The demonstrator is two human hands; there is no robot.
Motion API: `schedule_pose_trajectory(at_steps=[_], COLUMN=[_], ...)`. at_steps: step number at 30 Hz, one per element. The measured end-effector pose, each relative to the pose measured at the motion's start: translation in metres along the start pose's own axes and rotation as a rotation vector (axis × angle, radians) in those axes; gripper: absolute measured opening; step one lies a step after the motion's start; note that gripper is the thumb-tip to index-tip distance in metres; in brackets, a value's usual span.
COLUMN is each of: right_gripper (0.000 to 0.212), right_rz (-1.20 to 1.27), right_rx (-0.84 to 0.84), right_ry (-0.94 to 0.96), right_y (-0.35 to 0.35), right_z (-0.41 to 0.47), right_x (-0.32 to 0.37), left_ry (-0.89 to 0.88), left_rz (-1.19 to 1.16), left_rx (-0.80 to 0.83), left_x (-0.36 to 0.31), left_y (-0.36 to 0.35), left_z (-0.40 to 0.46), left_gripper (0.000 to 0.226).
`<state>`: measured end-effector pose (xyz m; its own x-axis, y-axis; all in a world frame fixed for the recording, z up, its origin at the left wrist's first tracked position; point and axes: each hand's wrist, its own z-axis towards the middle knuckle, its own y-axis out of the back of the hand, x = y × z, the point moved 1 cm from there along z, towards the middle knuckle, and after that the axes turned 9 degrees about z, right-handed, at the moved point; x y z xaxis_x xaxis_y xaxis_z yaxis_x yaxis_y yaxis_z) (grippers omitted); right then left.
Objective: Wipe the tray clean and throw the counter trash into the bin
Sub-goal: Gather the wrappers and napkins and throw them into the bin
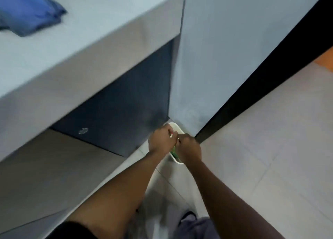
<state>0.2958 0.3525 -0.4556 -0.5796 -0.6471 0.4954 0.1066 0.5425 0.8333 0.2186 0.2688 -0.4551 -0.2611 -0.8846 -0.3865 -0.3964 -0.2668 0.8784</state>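
Both my hands reach down over a small white bin (177, 128) that stands on the floor in the corner by the wall. My left hand (160, 140) has its fingers curled and pinches a small white and red scrap (171, 134) above the bin's mouth. My right hand (189, 149) is curled too, close beside the left, with something green (174, 151) showing under it inside the bin. What the right hand holds is hidden. A blue cloth (27, 9) lies on the grey counter (90, 31) at the upper left. No tray is in view.
The counter's thick edge overhangs a dark cabinet front (117, 112) with a round fitting (83, 131). A pale wall (234, 49) with a black edge strip (261, 80) stands right of the bin. Light floor tiles (270, 157) spread to the right.
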Motion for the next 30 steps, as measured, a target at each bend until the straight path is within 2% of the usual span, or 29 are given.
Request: schedule_pose_trajectory(at_steps=[4,7,12,20,26,30], right_gripper=[0.030,0.029,0.024,0.024,0.025,0.027], right_rz=[0.008,0.052,0.079,0.172,0.188,0.155], right_rx=[0.000,-0.056,-0.159,-0.080,-0.015,0.044], right_ry=[0.135,0.198,0.424,0.684,0.808,0.847], right_y=[0.133,0.220,0.290,0.252,0.204,0.174], right_z=[-0.036,-0.046,-0.041,-0.060,-0.087,-0.096], right_x=[0.079,0.140,0.240,0.379,0.495,0.549], left_ry=[0.003,-0.041,-0.052,0.113,0.255,0.294], left_rz=[-0.044,-0.067,-0.096,-0.100,-0.146,-0.142], left_rx=[-0.063,-0.186,-0.397,-0.523,-0.512,-0.532], left_x=[-0.049,-0.084,-0.093,0.029,0.150,0.212], left_y=[0.140,0.238,0.358,0.460,0.528,0.568], left_z=[-0.048,-0.072,-0.079,-0.115,-0.131,-0.147], left_gripper=[0.017,0.018,0.017,0.023,0.034,0.039])
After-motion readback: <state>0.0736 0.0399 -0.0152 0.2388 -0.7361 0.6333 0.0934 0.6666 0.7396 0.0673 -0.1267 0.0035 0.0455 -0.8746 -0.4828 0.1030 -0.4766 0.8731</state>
